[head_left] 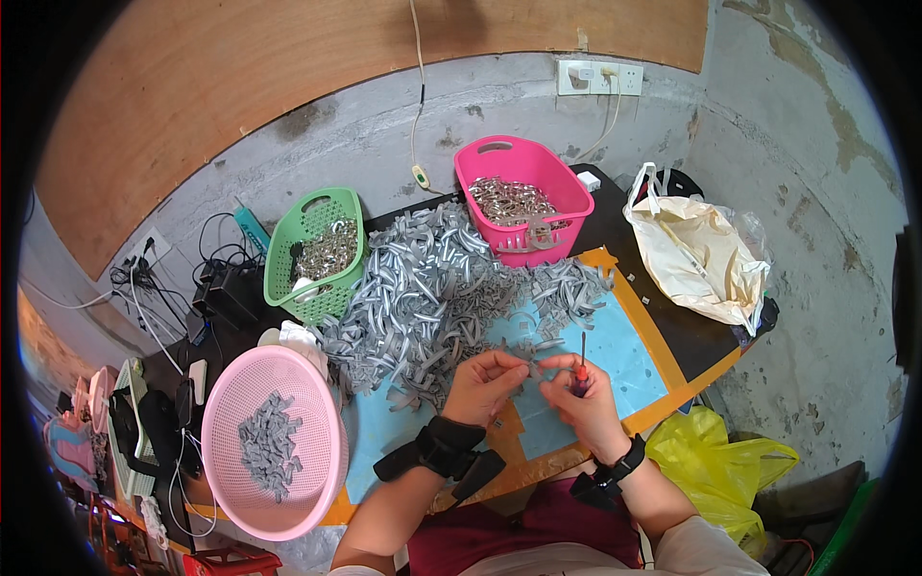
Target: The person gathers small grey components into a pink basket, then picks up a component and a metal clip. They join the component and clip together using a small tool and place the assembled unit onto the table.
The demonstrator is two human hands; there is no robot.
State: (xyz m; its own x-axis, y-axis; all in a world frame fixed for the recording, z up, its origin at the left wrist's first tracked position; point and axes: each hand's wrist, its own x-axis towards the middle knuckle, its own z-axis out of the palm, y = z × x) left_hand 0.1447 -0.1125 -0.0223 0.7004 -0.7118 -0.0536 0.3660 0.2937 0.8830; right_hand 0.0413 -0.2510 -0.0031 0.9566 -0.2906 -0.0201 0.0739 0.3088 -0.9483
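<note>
Close together over the blue sheet [567, 432], my two hands meet at the fingertips. My left hand [483, 388] is closed in a pinch on a small grey piece [535, 370], whose exact shape is too small to make out. Fingers curled, my right hand [588, 405] grips a screwdriver [581, 376] with a red handle, its thin shaft pointing away from me. The right fingertips also come up to the grey piece. Just beyond my hands lies a large heap of curved grey parts [413, 288], some of them shiny.
A pink basket [538, 245] and a green basket [317, 305] of shiny metal parts stand behind the heap. At left, a pale pink colander [219, 432] holds grey pieces. A cream bag [682, 250] lies right; a yellow plastic bag [715, 470] sits below the table edge.
</note>
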